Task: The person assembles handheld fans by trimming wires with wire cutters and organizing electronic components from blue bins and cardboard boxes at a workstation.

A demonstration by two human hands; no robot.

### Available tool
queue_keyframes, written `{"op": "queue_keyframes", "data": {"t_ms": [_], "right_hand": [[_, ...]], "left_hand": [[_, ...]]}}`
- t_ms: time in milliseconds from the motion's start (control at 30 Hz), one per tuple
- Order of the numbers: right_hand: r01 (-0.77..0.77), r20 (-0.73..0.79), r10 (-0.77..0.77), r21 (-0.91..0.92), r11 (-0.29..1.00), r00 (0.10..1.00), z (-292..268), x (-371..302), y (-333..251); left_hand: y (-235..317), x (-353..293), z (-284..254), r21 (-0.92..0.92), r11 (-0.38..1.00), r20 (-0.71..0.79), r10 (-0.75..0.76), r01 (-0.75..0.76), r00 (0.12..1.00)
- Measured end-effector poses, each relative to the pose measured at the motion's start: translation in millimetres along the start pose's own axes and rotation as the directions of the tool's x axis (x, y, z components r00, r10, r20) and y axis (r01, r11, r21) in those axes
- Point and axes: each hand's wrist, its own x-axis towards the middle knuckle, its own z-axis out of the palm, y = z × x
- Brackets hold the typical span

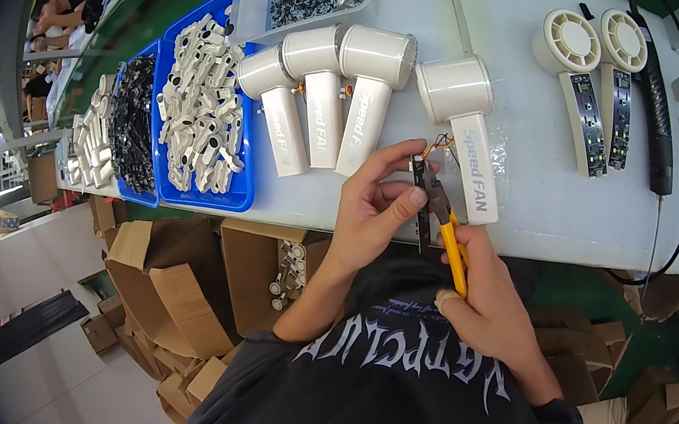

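Observation:
My left hand (373, 210) pinches a narrow dark circuit board (423, 231), held upright over the table's front edge. Yellow-handled cutting pliers (454, 261) are gripped in my right hand (492, 305). Their metal jaws meet the upper part of the board beside my left fingertips; whether they bite on anything is too small to tell. Thin coloured wires (441, 143) show just above the board, next to a white handheld fan housing (474, 158) that lies on the table beyond my hands.
Left of that housing lie three similar white fans (366, 119). Blue bins (247, 189) of white and black parts and a clear box (251, 16) of small metal pieces stand farther left. Two fans with exposed boards (586, 127) and a black corded screwdriver (656, 129) are at right. Cardboard boxes (178, 275) crowd below.

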Motion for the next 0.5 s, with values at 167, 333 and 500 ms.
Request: {"op": "queue_keyframes", "data": {"t_ms": [167,333,500], "right_hand": [[-0.01,-0.015,0.009,-0.086,0.996,1.0,0.2,1.6,-5.4],[0.027,-0.019,-0.028,-0.081,0.996,0.999,2.9,1.9,-1.3],[0.096,-0.066,-0.101,-0.082,0.992,0.993,6.9,2.1,2.6]], "left_hand": [[-1.6,0.1,-0.9,-0.009,1.0,0.002,0.003,-0.003,1.0],[-3.8,-0.5,-2.6,-0.008,1.0,0.008,-0.012,0.012,1.0],[-4.4,-1.0,-0.6,0.013,1.0,-0.006,0.001,0.0,1.0]]}}
